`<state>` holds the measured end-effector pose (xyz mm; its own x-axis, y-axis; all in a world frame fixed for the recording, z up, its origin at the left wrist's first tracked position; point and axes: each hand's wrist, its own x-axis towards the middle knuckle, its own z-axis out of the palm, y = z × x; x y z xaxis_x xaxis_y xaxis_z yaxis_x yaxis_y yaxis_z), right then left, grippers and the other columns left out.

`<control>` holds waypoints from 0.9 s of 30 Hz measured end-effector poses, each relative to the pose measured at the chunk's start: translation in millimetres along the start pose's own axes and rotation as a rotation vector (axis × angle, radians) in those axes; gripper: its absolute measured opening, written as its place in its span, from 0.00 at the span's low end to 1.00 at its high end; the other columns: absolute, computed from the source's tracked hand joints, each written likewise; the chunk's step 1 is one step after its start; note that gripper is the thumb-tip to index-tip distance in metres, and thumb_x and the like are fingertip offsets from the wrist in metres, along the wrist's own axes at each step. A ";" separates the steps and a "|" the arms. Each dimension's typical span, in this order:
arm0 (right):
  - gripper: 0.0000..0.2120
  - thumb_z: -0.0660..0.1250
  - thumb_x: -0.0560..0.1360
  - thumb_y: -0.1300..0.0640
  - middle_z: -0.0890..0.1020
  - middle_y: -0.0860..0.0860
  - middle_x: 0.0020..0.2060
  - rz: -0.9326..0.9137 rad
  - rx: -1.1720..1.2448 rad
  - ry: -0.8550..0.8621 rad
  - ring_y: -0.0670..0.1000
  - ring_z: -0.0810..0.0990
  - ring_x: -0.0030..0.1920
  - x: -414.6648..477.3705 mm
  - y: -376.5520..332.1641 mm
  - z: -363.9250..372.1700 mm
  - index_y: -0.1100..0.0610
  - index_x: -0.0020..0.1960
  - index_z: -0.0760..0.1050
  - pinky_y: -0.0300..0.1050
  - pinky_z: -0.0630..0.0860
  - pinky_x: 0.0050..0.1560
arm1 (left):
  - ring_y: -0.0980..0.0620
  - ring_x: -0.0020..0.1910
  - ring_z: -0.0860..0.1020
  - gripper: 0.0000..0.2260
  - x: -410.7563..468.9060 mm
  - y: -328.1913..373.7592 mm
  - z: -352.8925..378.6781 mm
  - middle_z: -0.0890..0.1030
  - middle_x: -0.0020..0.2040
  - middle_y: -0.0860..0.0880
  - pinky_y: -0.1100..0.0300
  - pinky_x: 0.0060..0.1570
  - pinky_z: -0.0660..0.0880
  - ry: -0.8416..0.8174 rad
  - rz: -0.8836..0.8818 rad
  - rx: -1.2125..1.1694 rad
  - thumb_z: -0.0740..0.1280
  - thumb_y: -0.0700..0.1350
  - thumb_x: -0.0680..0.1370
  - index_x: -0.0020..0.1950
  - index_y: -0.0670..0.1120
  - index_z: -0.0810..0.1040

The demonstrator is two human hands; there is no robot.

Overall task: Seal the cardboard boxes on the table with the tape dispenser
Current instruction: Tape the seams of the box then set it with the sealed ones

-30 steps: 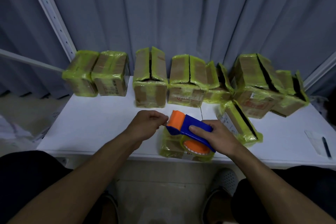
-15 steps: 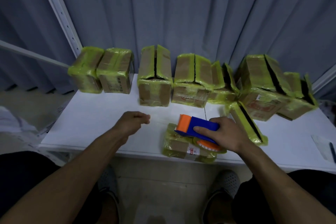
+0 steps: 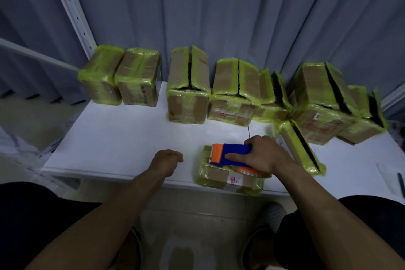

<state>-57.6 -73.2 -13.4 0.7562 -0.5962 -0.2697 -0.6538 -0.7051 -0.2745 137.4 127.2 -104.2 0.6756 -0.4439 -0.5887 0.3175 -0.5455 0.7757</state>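
Pulled back from the tape dispenser, the left hand curls on nothing visible above the white table. The right hand grips the dispenser atop the front-edge cardboard box, whose red-printed label is unreadable.
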 end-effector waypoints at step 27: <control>0.30 0.67 0.65 0.21 0.80 0.46 0.37 0.047 -0.072 -0.080 0.47 0.81 0.40 15.9 0.9 18.4 0.48 0.43 0.77 0.46 0.78 0.40 | 0.51 0.51 0.82 0.26 30.8 -35.8 41.5 0.84 0.56 0.48 0.56 0.58 0.78 -0.013 0.136 0.270 0.80 0.54 0.68 0.62 0.46 0.82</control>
<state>-46.6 -76.3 -35.0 0.7184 -0.5986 -0.3543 -0.6827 -0.7045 -0.1938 119.2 103.6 -159.6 0.6904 -0.5339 -0.4881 0.0350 -0.6492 0.7598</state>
